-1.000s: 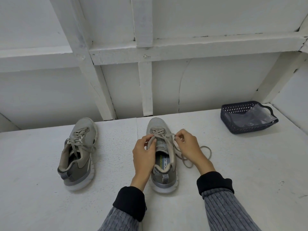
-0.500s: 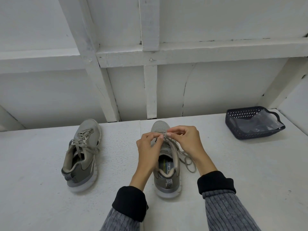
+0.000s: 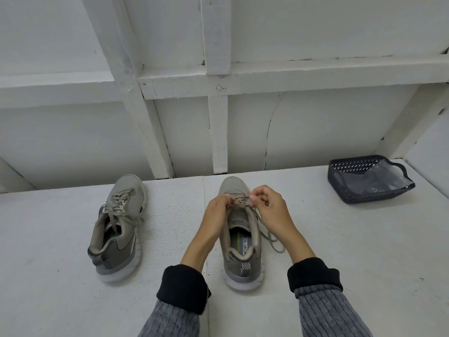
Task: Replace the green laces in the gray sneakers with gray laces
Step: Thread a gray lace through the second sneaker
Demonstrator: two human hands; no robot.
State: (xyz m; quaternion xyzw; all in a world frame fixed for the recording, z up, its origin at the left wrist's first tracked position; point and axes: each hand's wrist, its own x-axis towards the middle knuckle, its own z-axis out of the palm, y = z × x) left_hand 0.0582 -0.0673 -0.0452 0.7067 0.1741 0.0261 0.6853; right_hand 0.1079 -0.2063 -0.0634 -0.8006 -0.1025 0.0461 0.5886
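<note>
Two gray sneakers stand on the white table, toes pointing away from me. The left sneaker (image 3: 119, 227) is laced with a gray lace tied in a loose bow. The right sneaker (image 3: 239, 237) sits between my hands. My left hand (image 3: 217, 212) and my right hand (image 3: 269, 207) both pinch the gray lace (image 3: 240, 198) over the front eyelets near the toe. Loose lace ends (image 3: 273, 242) trail on the table to the right of the shoe. No green lace is visible.
A dark plastic mesh basket (image 3: 349, 188) holding a clear plastic pouch (image 3: 379, 180) stands at the back right. A white framed wall (image 3: 218, 122) rises right behind the shoes. A seam in the table (image 3: 203, 188) runs toward me.
Both hands have moved from the middle eyelets up toward the toe of the right sneaker. The loose lace loop on the right has been drawn in shorter.
</note>
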